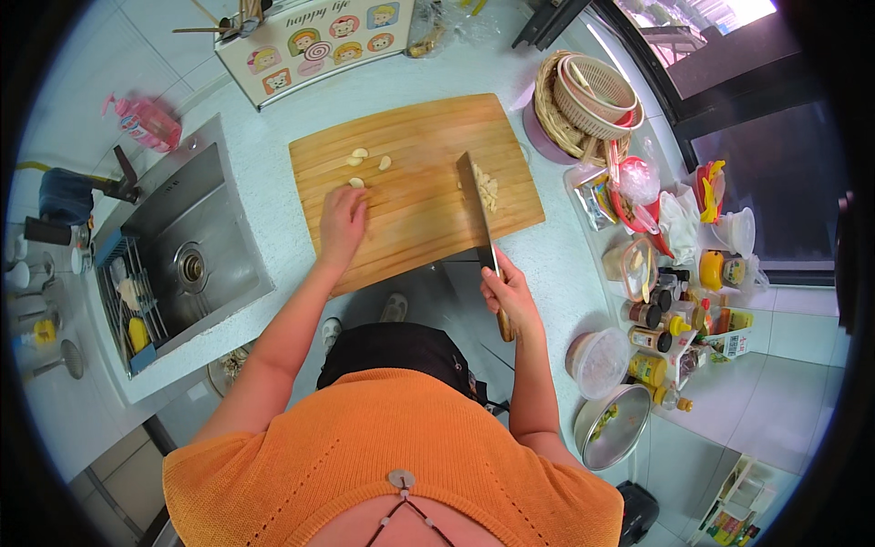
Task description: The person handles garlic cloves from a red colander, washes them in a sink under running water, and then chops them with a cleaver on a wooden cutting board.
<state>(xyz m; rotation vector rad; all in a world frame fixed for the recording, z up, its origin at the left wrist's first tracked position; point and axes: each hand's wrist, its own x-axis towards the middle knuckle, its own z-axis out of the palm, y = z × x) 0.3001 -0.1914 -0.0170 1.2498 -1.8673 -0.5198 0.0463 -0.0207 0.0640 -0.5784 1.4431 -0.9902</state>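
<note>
On a wooden cutting board point(415, 196), my left hand point(343, 221) rests palm down at the left side, fingers slightly bent and loosely apart. Its fingertips reach a pale peeled garlic clove point(356, 183), touching it or very near it. A few more garlic cloves point(355, 160) lie just beyond. My right hand point(510, 294) is closed around the handle of a cleaver point(477, 202), whose blade points away from me over the right part of the board. Chopped garlic point(488, 188) lies along the blade's right side, partly hidden by it.
A steel sink point(205, 237) with a dish rack point(137, 296) is at left, a pink soap bottle point(146, 123) behind it. Woven and plastic baskets point(592, 96) stand back right. Spice jars point(649, 339), a lidded tub point(599, 363) and a steel bowl point(615, 427) line the right counter.
</note>
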